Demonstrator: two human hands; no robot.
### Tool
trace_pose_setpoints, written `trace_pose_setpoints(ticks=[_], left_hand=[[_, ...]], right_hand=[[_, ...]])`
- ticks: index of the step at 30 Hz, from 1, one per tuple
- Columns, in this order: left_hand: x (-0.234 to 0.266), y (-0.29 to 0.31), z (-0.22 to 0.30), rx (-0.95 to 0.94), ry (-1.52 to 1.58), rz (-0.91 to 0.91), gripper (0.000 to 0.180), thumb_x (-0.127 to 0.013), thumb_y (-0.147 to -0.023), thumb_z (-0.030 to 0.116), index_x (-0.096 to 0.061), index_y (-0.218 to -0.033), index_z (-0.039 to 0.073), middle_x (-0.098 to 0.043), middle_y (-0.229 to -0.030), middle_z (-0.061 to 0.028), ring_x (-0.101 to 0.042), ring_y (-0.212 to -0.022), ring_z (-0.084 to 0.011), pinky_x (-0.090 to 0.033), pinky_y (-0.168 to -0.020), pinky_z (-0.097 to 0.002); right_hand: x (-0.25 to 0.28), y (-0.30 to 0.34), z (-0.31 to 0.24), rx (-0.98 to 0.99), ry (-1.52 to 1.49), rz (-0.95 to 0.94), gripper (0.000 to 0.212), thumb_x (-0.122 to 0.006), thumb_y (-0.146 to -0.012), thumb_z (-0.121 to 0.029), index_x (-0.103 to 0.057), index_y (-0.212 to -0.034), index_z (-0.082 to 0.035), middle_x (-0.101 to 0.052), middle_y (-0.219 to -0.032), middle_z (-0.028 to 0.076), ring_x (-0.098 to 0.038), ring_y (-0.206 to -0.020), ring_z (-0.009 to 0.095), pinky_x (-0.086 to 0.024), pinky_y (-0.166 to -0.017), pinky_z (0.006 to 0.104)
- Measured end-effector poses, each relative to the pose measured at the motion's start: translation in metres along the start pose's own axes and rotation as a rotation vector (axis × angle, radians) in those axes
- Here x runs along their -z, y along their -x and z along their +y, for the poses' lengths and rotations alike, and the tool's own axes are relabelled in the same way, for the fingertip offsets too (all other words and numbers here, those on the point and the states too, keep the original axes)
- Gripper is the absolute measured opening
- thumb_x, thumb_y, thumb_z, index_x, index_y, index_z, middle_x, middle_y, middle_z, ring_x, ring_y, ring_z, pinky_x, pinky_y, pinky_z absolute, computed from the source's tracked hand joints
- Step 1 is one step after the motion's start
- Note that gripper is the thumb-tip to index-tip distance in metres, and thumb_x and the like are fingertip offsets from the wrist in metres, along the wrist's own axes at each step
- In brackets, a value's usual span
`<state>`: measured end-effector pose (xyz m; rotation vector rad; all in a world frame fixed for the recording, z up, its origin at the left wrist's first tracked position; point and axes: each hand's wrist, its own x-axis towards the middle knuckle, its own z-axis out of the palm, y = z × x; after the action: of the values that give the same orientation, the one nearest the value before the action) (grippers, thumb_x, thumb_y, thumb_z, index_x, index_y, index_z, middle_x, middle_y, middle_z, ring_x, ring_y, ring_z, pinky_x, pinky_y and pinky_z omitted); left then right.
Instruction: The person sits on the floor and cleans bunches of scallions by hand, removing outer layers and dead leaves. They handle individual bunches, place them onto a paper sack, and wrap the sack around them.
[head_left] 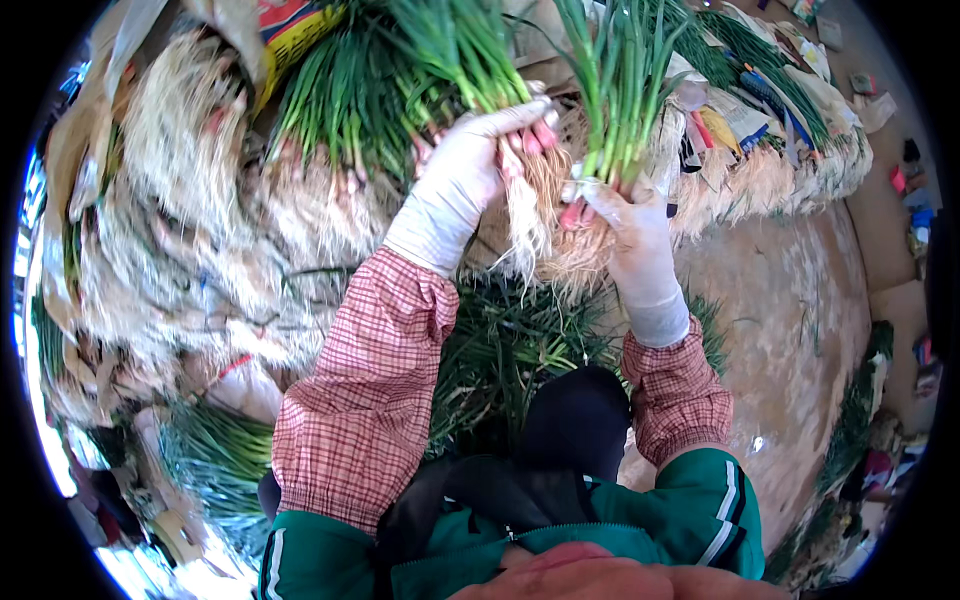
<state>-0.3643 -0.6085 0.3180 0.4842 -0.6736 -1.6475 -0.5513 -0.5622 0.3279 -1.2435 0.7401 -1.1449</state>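
Both of my hands wear thin whitish gloves and red checked sleeve covers. My left hand (470, 165) grips a bunch of spring onions (470, 50) just above the pinkish bulbs, white roots hanging down below the palm. My right hand (625, 210) holds a second bunch of spring onions (620, 70) upright by its base, green leaves pointing up and away. The two bunches are close together, their pale roots (535, 225) nearly touching between my hands.
Heaps of spring onions with pale tangled roots (190, 200) fill the left and top of the view. More green leaves (510, 340) lie under my forearms. A bare brownish floor (780, 320) spreads to the right, with wrappers and small litter (760, 110) at the upper right.
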Motion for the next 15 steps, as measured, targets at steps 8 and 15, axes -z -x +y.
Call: trace_pose_setpoints(ticks=[8,15], left_hand=[[-0.016,0.094,-0.007,0.268,-0.271,0.141,0.016,-0.074,-0.08,0.015,-0.066,-0.079,0.002,-0.062,-0.063,-0.0023,-0.052,-0.046,-0.0043,-0.035,-0.036,-0.0151],[-0.021,0.126,-0.009,0.2,-0.26,0.089,0.02,-0.069,-0.084,0.023,-0.065,-0.078,0.005,-0.061,-0.062,-0.0015,-0.051,-0.045,-0.0051,-0.035,-0.036,-0.0151]], right_hand=[[-0.011,0.043,0.008,-0.096,0.14,-0.215,0.027,-0.064,-0.086,-0.007,-0.056,-0.111,0.0,-0.065,-0.094,0.005,-0.062,-0.077,0.012,-0.05,-0.066,0.0259],[-0.021,0.075,0.004,-0.191,-0.093,-0.212,0.027,-0.066,-0.085,-0.01,-0.06,-0.11,-0.001,-0.066,-0.089,0.004,-0.061,-0.075,0.011,-0.048,-0.065,0.0238]])
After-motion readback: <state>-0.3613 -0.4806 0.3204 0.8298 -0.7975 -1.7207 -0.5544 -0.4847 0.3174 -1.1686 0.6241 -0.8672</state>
